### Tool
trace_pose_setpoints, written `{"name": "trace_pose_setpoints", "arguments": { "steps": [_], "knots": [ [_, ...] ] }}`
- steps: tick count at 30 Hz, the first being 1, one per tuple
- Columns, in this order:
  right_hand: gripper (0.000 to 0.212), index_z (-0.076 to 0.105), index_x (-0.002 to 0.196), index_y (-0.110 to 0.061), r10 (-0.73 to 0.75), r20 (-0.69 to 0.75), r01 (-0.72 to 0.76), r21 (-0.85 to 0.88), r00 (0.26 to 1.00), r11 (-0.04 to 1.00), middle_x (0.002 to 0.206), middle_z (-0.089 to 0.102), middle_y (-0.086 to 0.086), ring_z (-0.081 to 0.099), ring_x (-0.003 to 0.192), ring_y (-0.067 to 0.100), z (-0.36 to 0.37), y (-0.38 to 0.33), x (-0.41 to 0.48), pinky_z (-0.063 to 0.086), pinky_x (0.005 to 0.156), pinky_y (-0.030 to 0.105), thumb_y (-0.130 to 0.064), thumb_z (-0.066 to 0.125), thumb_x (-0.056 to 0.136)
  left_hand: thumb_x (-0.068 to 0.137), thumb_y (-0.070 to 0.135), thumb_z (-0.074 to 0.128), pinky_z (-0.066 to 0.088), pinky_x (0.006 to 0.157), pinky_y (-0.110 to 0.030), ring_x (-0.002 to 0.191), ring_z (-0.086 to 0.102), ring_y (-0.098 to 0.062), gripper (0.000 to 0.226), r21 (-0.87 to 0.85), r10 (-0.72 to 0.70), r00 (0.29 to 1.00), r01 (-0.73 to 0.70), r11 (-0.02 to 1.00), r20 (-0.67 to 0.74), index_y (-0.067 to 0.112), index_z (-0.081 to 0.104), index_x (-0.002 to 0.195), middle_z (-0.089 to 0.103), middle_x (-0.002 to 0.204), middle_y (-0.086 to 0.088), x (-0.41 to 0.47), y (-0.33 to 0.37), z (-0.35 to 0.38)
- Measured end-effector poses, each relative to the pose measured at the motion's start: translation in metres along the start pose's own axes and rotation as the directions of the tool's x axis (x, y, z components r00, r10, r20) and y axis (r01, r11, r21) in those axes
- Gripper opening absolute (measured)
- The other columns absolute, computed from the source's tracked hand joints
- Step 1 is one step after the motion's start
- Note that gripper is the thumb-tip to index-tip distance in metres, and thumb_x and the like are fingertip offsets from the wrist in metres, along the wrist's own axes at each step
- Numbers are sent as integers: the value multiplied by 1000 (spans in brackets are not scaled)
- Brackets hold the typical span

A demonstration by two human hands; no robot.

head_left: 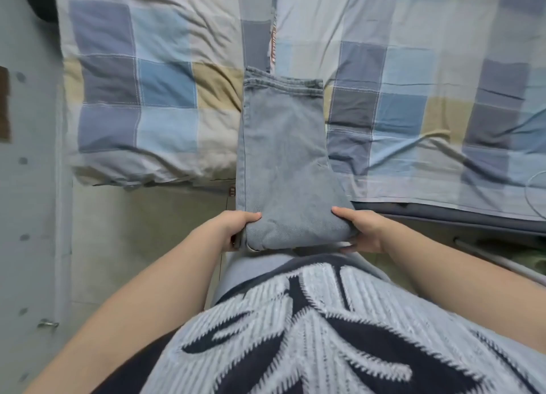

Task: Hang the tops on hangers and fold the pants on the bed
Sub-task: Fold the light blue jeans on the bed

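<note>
The light blue jeans (283,157) are folded long & thin, w/ the far hem end on the bed's checked quilt (133,98) & the near fold sticking out past the bed edge. L hand (236,229) has the near left corner & R hand (362,231) the near right one. Both grips are clamped on the fold, thumbs on top, so the jeans sit between the 2 hands & reach away from them.

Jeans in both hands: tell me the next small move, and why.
Probably carry the gripped fold forward onto the hems. The left hand and right hand hold the near folded end of the jeans off the bed's edge, while the hems already rest on the checked bedspread, so one more fold would shorten them.
</note>
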State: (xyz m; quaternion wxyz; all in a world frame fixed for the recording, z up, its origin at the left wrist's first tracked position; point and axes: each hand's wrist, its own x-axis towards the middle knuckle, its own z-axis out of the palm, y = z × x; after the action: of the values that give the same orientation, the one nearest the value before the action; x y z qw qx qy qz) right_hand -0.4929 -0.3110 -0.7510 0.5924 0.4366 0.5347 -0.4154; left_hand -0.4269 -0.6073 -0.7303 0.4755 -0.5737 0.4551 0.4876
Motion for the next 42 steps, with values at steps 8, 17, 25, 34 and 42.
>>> {"name": "trace_pose_setpoints", "arguments": {
  "steps": [8, 17, 25, 34, 42],
  "knots": [
    [18, 61, 103, -15, -206, -160, 241, 249, 965, 938, 102, 63, 10, 64, 84, 23, 24, -56, -29, 56, 50, 26, -22, 72, 91, 88, 21, 59, 58, 59, -35, 81, 66, -25, 28, -215, 258, 959, -278, 936, -113, 17, 64, 115, 70, 108, -9, -29, 54, -13],
    [22, 56, 108, -20, -333, -335, 450, 382, 882, 807, 97, 68, 9, 73, 63, 20, 16, -179, 1, 57, 51, 27, -29, 69, 92, 96, 45, 63, 58, 66, -33, 92, 69, -23, 26, -411, 444, 861, -509, 757, -248, 21, 67, 105, 72, 105, -9, 7, 163, 0],
    [22, 57, 120, -10, -441, -427, 571, 245, 789, 784, 107, 68, 7, 69, 69, 16, 25, -294, 88, 58, 61, 29, -9, 53, 99, 94, 54, 62, 52, 79, -32, 94, 67, -15, 31, -196, 645, 716, -695, 691, -266, 25, 68, 105, 74, 106, 0, 98, 271, 3],
    [85, -12, 156, -48, -649, -97, 415, -696, 754, 586, 168, -2, 18, 4, 156, 30, 26, -234, 236, 11, 124, 42, -53, 51, 98, 87, 72, 53, 14, 124, -50, 156, -2, -26, 84, 915, 864, 492, -389, 106, 109, 45, 19, 158, -3, 170, 12, 230, 241, 9],
    [90, 9, 161, -27, -742, -311, 618, -415, 594, 668, 158, 36, 1, 39, 143, 19, -1, -195, 225, 29, 119, 37, -40, 67, 94, 71, 65, 75, 25, 120, -46, 150, 25, -32, 111, 869, 954, 228, -410, 277, -197, 33, 17, 160, 13, 169, 1, 212, 227, 15]
  ]
}}
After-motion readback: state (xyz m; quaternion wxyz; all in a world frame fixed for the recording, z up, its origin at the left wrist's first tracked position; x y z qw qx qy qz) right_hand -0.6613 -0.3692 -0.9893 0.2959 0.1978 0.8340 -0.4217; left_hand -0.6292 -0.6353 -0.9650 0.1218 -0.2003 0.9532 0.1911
